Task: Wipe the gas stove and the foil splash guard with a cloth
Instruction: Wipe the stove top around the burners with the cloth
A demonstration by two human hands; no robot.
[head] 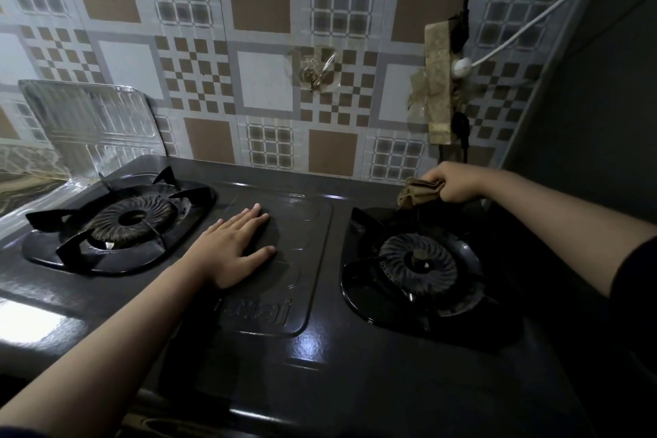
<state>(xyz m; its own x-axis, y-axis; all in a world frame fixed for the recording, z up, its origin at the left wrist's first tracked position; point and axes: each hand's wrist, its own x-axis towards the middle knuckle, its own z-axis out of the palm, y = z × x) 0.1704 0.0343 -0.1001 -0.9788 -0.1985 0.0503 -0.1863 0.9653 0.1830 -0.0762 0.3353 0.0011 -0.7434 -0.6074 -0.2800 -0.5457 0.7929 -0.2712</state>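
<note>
A black two-burner gas stove (313,341) fills the lower half of the head view. My left hand (234,249) lies flat, fingers apart, on the raised centre panel between the burners. My right hand (451,185) is closed around a crumpled brown cloth (414,193) at the stove's back right corner, just behind the right burner (417,268). The left burner (131,220) sits under its black pan support. A shiny foil splash guard (92,124) stands upright at the far left, behind and beside the left burner.
A patterned tiled wall (263,82) rises right behind the stove. A taped power strip (442,82) with a white plug and cable hangs on it above my right hand. A dark wall (586,99) closes in the right side.
</note>
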